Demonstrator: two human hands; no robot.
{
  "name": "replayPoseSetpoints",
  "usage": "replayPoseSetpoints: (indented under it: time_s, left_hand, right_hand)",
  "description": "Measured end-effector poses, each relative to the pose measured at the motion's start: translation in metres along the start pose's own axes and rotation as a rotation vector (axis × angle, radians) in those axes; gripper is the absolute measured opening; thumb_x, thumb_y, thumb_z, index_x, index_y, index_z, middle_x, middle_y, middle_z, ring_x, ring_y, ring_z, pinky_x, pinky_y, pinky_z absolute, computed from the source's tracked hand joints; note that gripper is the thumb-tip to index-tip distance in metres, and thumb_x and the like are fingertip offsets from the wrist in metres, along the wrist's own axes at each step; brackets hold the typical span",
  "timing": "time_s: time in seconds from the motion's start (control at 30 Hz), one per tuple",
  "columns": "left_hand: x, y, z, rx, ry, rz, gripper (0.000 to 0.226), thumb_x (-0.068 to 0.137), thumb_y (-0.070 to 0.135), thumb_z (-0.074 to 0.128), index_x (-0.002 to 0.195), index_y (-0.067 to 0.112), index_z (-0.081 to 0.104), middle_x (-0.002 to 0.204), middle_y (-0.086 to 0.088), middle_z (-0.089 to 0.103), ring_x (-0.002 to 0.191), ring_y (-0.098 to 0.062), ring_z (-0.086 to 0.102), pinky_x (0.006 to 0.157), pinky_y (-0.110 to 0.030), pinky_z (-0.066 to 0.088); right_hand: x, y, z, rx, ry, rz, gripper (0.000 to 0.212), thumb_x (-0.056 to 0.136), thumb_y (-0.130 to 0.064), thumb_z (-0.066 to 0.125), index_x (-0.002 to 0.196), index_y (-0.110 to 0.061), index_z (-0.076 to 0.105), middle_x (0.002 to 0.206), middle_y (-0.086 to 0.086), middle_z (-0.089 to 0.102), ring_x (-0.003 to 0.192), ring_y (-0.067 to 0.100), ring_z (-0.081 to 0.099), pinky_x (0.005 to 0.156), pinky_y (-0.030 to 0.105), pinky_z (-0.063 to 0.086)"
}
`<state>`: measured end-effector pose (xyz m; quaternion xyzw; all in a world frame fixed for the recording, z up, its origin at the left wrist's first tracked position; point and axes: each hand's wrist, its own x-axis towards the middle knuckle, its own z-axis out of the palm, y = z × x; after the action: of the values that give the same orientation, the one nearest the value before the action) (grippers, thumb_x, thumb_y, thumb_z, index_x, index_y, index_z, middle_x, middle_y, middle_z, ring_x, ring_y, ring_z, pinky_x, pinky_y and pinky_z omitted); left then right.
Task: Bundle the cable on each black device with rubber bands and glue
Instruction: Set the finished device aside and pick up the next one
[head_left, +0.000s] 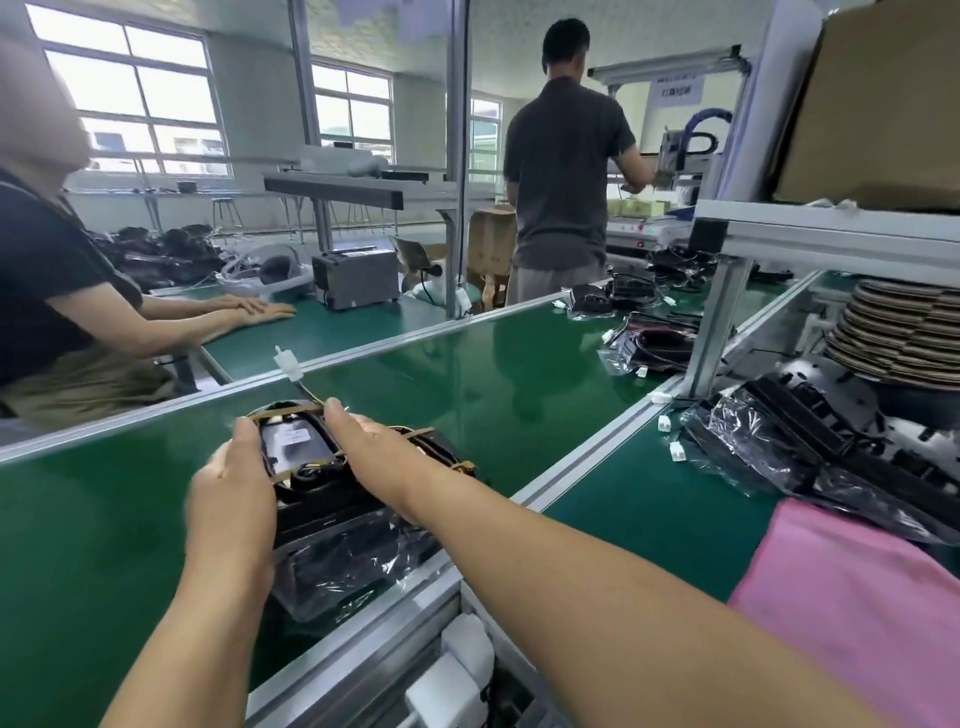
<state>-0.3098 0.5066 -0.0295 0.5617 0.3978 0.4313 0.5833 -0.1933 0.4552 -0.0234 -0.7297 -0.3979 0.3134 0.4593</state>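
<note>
Black device (297, 442) lies on the green belt (93, 525), its long axis seemingly running 10 to 4 o'clock. The left hand (234, 488) grips its 9 o'clock end, thumb on top. The right hand (366, 444) lies across it with straight fingers, their tips at the rubber band (280, 413). From there the cable (309, 393) rises toward 11.

Blk device (306, 480) w/ glossy top panel & small white label sits tilted at near edge of green belt (104, 519), resting on another blk unit in a clear bag (343, 566). Tan rubber bands (283, 411) stretch across its far end & near side. Thin cable (309, 392) sticks out up-left from the far end, ending in a white connector (287, 364) above the belt.
</note>
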Motion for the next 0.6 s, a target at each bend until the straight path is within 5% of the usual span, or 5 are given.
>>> replayPoseSetpoints:
  time_s: [0.17,0.33,0.43,0.6]
  left_hand:
    - [0.013,-0.013,0.003,0.071,0.005,-0.019,0.065,0.075,0.073,0.037,0.102,0.023,0.067,0.107,-0.011,0.070,0.103,-0.038,0.064,0.097,-0.060,0.048]
    - [0.021,-0.030,0.005,0.321,0.004,0.057,0.046,0.098,0.052,0.033,0.100,0.015,0.060,0.127,-0.015,0.059,0.109,-0.033,0.052,0.098,-0.047,0.039]
    - [0.027,-0.038,0.002,0.420,-0.013,0.083,0.048,0.103,0.044,0.031,0.125,0.011,0.059,0.146,-0.015,0.046,0.133,-0.034,0.041,0.109,-0.048,0.033]
    - [0.022,-0.033,0.001,0.442,0.011,0.152,0.046,0.103,0.043,0.032,0.124,0.013,0.059,0.151,-0.010,0.040,0.134,-0.029,0.038,0.103,-0.041,0.030]
  right_hand:
    - [0.009,0.009,0.002,-0.038,0.015,0.022,0.077,0.093,-0.070,0.021,0.153,-0.023,0.030,0.161,-0.001,0.027,0.148,0.022,0.021,0.118,0.041,0.016]
    - [0.017,0.017,0.013,-0.066,0.069,0.133,0.052,0.106,-0.035,0.020,0.147,-0.007,0.035,0.155,0.016,0.031,0.144,0.031,0.026,0.118,0.042,0.022]
    - [0.017,0.021,0.016,-0.227,0.039,0.069,0.057,0.106,-0.041,0.023,0.152,-0.007,0.030,0.160,0.011,0.026,0.149,0.024,0.019,0.121,0.037,0.015]
    - [0.012,0.018,0.005,-0.287,0.073,0.001,0.062,0.102,-0.052,0.025,0.153,-0.016,0.031,0.159,0.008,0.030,0.146,0.027,0.027,0.120,0.040,0.020]
